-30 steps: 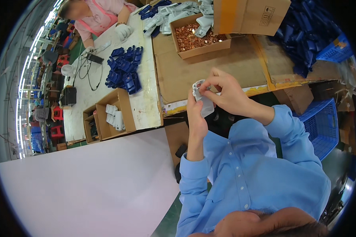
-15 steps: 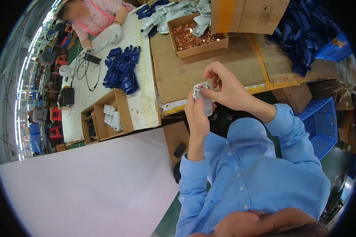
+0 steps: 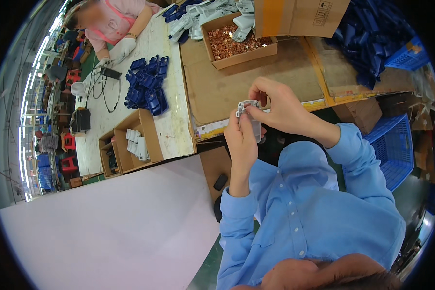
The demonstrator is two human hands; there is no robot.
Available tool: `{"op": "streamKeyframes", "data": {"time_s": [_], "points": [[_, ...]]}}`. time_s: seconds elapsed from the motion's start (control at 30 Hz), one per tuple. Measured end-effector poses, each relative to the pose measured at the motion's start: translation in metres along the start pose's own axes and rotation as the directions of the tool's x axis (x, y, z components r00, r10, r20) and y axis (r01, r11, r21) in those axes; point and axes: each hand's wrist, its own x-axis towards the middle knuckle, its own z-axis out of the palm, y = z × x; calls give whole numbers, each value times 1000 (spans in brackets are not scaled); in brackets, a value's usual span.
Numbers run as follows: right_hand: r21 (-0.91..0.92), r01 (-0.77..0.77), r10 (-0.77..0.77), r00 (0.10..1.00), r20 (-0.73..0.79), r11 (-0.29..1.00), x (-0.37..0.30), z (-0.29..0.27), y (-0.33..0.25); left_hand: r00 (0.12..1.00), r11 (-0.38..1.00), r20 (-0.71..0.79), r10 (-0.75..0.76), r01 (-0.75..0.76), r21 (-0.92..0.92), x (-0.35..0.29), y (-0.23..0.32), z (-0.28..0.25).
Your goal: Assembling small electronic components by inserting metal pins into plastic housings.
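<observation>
Over the near edge of the workbench, my left hand (image 3: pixel 241 142) grips a whitish plastic housing (image 3: pixel 256 131) upright, its fingers along the left side and its thumb across the front. My right hand (image 3: pixel 280 108) is closed at the housing's upper end. Its thumb presses into the opening there and its index finger curls against the upper rim. Any small part under that thumb is hidden. Beyond my hands stands a cardboard box (image 3: pixel 244 63) of small copper-coloured pieces (image 3: pixel 227 43), with more pale housings (image 3: pixel 200 21) heaped beside it.
Blue housings (image 3: pixel 149 84) lie piled on the white table, near an open carton (image 3: pixel 152 137) holding pale parts. A co-worker's gloved hand (image 3: pixel 124 49) is at the far left. More blue parts (image 3: pixel 367 38) heap up at far right; a blue crate (image 3: pixel 391 150) stands at my right.
My right index finger has come down closer to the thumb at the housing's upper end. A reddish piece seen there before is now mostly covered. The co-worker's gloved hand has shifted left.
</observation>
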Motion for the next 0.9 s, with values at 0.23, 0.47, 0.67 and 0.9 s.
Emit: {"op": "streamKeyframes", "data": {"time_s": [0.23, 0.47, 0.67, 0.9], "points": [[12, -64, 64, 996, 54, 998, 4, -3, -1, 1000, 997, 18, 23, -24, 74, 0, -3, -3], [11, -88, 87, 994, 73, 996, 5, -2, 0, 999, 990, 11, 47, -48, 130, 0, -2, 2], [-54, -42, 47, 994, 100, 998, 1, -1, 5, 997, 978, 32, 67, -72, 195, 0, -3, 2], [38, -84, 81, 994, 79, 996, 0, -3, 2, 999, 995, -40, 23, -19, 100, 2, -2, 5]]}}
